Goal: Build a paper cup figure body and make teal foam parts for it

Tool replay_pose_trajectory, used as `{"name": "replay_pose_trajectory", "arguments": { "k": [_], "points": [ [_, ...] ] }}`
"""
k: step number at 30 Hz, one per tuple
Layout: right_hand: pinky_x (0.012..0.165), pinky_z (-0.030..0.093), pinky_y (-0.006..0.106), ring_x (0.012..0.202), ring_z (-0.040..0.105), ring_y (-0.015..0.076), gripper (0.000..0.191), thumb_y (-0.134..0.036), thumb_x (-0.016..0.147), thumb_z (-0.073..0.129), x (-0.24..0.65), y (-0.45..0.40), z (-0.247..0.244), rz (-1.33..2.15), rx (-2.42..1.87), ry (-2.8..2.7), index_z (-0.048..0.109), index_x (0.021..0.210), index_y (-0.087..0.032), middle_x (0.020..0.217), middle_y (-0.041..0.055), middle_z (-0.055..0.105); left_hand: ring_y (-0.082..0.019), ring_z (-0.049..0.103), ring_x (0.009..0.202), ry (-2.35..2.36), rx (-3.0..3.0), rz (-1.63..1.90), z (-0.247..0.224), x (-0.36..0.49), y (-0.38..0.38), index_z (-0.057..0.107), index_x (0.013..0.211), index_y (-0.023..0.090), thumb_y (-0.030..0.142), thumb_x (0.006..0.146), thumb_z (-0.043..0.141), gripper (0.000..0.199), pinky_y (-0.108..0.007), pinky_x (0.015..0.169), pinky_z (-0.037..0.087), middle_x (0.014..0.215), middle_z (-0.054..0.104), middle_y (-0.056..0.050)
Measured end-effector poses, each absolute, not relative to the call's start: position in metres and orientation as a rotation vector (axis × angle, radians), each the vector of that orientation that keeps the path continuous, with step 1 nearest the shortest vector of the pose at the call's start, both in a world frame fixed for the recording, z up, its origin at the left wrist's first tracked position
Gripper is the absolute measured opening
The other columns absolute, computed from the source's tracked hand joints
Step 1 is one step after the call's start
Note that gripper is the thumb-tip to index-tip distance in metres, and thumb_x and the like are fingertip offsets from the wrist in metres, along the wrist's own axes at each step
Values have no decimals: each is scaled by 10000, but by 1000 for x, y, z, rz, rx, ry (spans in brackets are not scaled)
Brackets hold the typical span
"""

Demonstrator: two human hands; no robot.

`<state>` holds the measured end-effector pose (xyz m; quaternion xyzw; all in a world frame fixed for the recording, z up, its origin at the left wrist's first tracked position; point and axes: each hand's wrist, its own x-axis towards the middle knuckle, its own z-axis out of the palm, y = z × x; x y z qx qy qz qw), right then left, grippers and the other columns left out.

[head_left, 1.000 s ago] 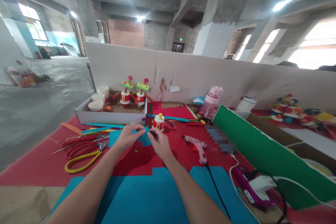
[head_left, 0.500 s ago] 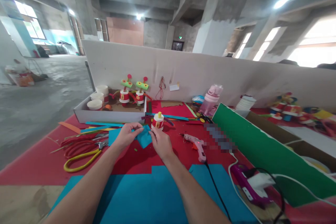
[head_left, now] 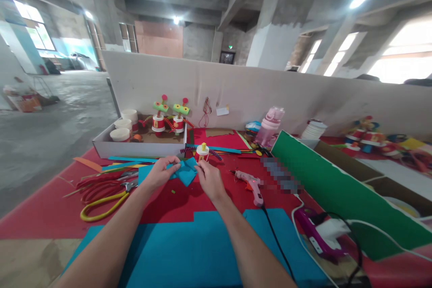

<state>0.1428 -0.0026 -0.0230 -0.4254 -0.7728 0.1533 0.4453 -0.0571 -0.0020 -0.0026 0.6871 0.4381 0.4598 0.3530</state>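
Note:
A small folded piece of blue paper [head_left: 186, 173] is held up between my two hands. My left hand [head_left: 164, 172] pinches its left side, and my right hand [head_left: 209, 179] grips the right edge with closed fingertips. Just behind the paper stands a red and white cup figure [head_left: 202, 152] with a yellow top and dark coiled arms, its lower part hidden. To the right of my right hand a pink glue gun [head_left: 251, 185] lies on the red table cover. More blue sheets [head_left: 175, 252] lie beneath my forearms.
Yellow-handled pliers [head_left: 104, 207] and red-handled scissors lie at left. A white box [head_left: 141, 147] behind holds paper cups and two figures. Further right are a pink bottle [head_left: 270, 127], a green panel [head_left: 324, 189] and a purple power strip [head_left: 319, 236] with cables.
The blue paper has turned slightly and shows more of its right side. My right hand has shifted a little to the right. The whole view has moved slightly.

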Motion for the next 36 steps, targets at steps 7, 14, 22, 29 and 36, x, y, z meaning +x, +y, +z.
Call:
{"name": "replay_pose_trajectory", "arguments": {
  "k": [7, 14, 22, 29, 36],
  "points": [
    [620, 424, 248, 661, 552, 156, 189, -309, 945, 414, 147, -8, -18, 665, -915, -1812, 585, 977, -235, 777, 8, 594, -129, 422, 602, 1174, 1766, 1250, -3, -62, 1, 571, 648, 178, 403, 777, 624, 265, -243, 597, 351, 598, 496, 19],
    [721, 447, 252, 905, 570, 190, 363, -117, 804, 504, 146, -18, -14, 207, -977, -2247, 582, 1128, -264, 1059, 47, 588, -126, 412, 591, 1191, 1760, 1224, -6, -64, 4, 577, 646, 178, 396, 762, 628, 252, -245, 581, 351, 586, 488, 21],
    [742, 417, 243, 905, 557, 172, 178, -122, 914, 461, 146, -16, -16, 272, -862, -2321, 561, 1009, -236, 992, 36, 592, -113, 392, 563, 1174, 1720, 1137, -5, -65, 2, 575, 641, 170, 397, 746, 638, 258, -233, 549, 319, 570, 471, 29],
    [767, 412, 245, 904, 556, 166, 130, -132, 923, 497, 145, -18, -15, 366, -783, -2337, 573, 970, -227, 972, 29, 590, -108, 387, 543, 1146, 1618, 1094, -6, -69, 3, 569, 650, 163, 426, 714, 665, 287, -233, 545, 304, 557, 470, 34],
    [771, 410, 229, 862, 551, 147, 145, -100, 916, 492, 143, -19, -17, 420, -755, -2362, 575, 920, -220, 934, 15, 574, -104, 382, 560, 1119, 1586, 1062, -6, -68, 2, 539, 651, 162, 422, 701, 675, 297, -228, 553, 301, 573, 450, 42]
  ]
}}
